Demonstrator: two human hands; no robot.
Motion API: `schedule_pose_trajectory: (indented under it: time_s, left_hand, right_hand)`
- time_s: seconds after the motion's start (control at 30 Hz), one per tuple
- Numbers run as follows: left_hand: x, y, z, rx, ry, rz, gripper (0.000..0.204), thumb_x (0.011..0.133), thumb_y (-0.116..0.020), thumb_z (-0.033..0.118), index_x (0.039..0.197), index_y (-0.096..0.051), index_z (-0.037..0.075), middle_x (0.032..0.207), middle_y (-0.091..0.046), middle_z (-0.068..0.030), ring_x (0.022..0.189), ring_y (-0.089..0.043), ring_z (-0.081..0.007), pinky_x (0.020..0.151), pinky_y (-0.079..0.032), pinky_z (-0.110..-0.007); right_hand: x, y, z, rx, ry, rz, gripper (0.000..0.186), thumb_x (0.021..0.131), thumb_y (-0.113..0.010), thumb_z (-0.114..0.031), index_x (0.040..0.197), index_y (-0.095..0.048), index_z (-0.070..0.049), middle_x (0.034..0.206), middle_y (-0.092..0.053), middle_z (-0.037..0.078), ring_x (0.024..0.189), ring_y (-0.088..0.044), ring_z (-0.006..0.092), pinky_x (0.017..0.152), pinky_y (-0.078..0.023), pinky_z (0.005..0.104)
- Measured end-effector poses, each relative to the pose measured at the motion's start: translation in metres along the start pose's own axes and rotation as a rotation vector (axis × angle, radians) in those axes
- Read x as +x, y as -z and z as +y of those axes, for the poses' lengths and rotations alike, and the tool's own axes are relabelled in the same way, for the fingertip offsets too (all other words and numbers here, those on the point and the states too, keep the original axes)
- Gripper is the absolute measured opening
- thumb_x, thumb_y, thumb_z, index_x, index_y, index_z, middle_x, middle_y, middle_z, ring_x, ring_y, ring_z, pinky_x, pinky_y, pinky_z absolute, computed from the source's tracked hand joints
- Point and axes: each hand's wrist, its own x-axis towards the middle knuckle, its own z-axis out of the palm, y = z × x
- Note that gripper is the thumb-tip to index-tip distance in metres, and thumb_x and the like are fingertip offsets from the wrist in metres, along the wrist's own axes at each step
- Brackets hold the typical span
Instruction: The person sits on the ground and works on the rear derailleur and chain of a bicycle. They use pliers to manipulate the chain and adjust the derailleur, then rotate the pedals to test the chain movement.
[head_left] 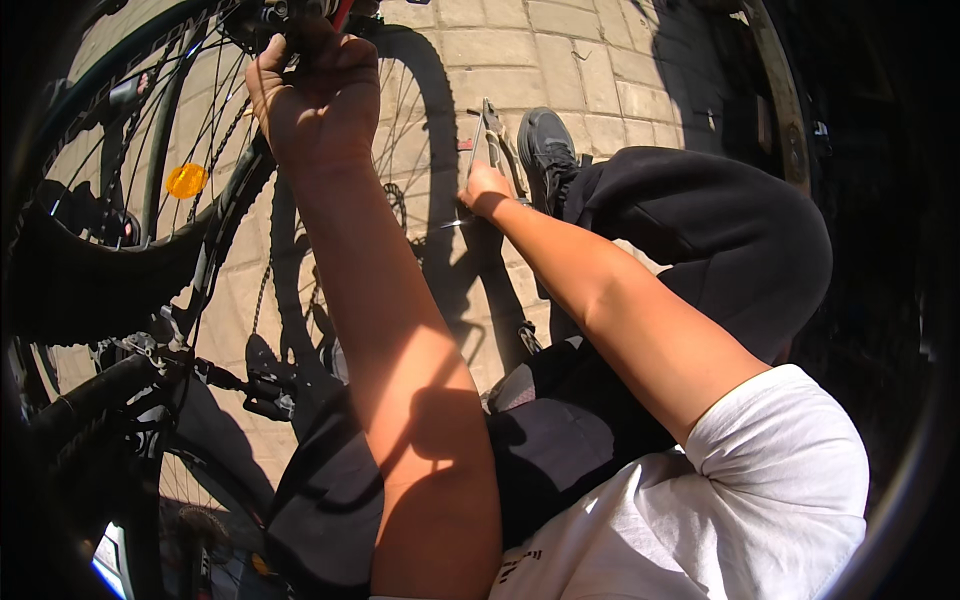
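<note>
Bike [100, 397] at L: knobby blk rubber tyre [238, 190], round orange reflector [187, 181]. L hand [322, 105] far L, fingers curled at dark metal part [283, 14], exact grip hidden. R hand [486, 189], far, at slim grey metal tool [490, 132]; can't tell if gripping. Blk shoe [549, 152] just R, rough pavers [575, 55].

I see tan paving blocks [575, 50] covering the ground, their joints running in slightly bent rows. Strong sunlight bleaches them and throws crisp shadows [428, 105] across, one a broad curved band. Toward my right, a worn brownish strip [785, 90] borders deep shade, too dark for me to read.
</note>
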Motion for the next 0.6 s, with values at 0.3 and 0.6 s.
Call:
schedule_pose_trajectory:
  time_s: [0.3, 0.6]
  left_hand:
    - [-0.005, -0.001, 0.004, -0.017, -0.023, 0.061, 0.012, 0.086, -0.057, 0.013, 0.092, -0.058, 0.002, 0.080, -0.061, -0.0084, 0.063, -0.039, -0.0154, 0.061, -0.034, -0.031]
    - [-0.003, 0.000, 0.000, -0.092, -0.014, 0.074, 0.010, 0.086, -0.057, 0.015, 0.085, -0.058, 0.006, 0.076, -0.061, -0.0055, 0.061, -0.041, -0.0153, 0.061, -0.035, -0.030]
  right_hand:
    - [-0.019, -0.011, -0.014, 0.075, -0.036, 0.035, 0.024, 0.077, -0.063, -0.013, 0.099, -0.062, -0.003, 0.100, -0.065, 0.021, 0.098, -0.062, 0.0388, 0.087, -0.050, 0.0454]
    - [-0.018, 0.039, 0.006, 0.725, 0.081, -0.274, 0.018, 0.086, -0.059, -0.004, 0.101, -0.063, 0.005, 0.076, -0.065, 0.010, 0.062, -0.062, 0.0143, 0.053, -0.048, 0.0276]
